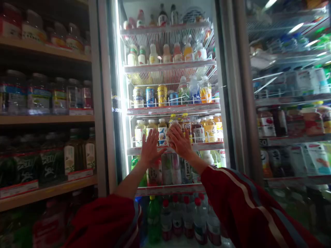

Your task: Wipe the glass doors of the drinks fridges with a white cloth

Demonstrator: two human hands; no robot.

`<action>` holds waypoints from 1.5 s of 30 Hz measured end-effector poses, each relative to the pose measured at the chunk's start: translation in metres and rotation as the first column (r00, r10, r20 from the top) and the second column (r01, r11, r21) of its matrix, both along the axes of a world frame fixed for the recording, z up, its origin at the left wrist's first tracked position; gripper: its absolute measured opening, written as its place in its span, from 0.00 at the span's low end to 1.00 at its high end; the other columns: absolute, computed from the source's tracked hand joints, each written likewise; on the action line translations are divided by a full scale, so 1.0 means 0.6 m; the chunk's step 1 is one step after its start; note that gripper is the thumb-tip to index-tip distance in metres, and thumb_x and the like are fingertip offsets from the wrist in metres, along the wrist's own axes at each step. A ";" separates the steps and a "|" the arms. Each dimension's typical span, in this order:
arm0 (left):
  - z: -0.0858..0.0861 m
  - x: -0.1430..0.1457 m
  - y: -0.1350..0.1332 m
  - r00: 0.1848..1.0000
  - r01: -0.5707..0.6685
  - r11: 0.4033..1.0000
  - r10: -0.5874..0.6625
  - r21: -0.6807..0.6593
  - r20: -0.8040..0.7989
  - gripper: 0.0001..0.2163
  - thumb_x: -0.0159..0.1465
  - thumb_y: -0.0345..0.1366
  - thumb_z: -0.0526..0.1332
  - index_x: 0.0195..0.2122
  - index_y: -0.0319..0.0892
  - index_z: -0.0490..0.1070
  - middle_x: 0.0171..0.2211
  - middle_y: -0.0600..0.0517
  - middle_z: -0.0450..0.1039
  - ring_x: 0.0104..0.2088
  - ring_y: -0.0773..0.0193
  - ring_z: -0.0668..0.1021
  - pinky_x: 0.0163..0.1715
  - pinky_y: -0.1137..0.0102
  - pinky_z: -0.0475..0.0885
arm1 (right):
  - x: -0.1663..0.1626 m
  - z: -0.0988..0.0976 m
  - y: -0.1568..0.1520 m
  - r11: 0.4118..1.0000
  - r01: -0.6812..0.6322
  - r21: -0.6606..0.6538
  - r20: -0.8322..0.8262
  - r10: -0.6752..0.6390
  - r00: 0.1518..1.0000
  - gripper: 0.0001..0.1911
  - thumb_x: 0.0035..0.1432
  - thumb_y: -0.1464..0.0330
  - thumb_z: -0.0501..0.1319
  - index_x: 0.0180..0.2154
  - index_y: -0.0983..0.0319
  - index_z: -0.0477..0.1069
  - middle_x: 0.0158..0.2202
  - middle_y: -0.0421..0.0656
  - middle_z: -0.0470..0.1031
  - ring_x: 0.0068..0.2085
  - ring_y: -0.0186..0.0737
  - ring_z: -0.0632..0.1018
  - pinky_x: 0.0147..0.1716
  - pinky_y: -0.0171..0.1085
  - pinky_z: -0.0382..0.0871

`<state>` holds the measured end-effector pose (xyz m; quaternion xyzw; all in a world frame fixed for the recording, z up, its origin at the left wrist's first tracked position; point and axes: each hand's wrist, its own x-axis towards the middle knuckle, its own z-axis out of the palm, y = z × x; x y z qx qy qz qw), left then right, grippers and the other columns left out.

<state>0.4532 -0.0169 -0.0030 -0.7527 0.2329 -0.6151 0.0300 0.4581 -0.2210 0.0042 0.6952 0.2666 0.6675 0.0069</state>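
Note:
My left hand (150,148) is spread flat, fingers pointing up, apparently against the glass door (169,77) of a lit drinks fridge. To its right, my right hand (180,142) is curled over a pale crumpled cloth (170,136) and presses it to the glass. Behind the hands, seen through the pane, stands a row of bottled drinks, among them a bottle with a blue and white label (162,132) and a dark tea bottle (198,132). My right palm hides part of the cloth.
Wooden shelves (48,119) with bottles stand on the left, past the metal door frame (102,100). On the right, another glass-fronted fridge (292,100) holds cartons and bottles and shows reflections. Red-capped bottles (177,218) fill the bottom of the middle fridge.

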 end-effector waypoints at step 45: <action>-0.025 0.012 -0.083 0.996 0.014 1.000 -0.013 -0.010 0.083 0.28 0.65 0.47 0.51 0.63 0.42 0.51 0.65 0.44 0.51 0.66 0.55 0.49 0.64 0.53 0.37 | 0.008 -0.052 -0.145 0.975 0.011 0.223 0.096 -0.034 0.995 0.25 0.62 0.64 0.48 0.60 0.60 0.57 0.63 0.49 0.58 0.65 0.45 0.54 0.62 0.52 0.45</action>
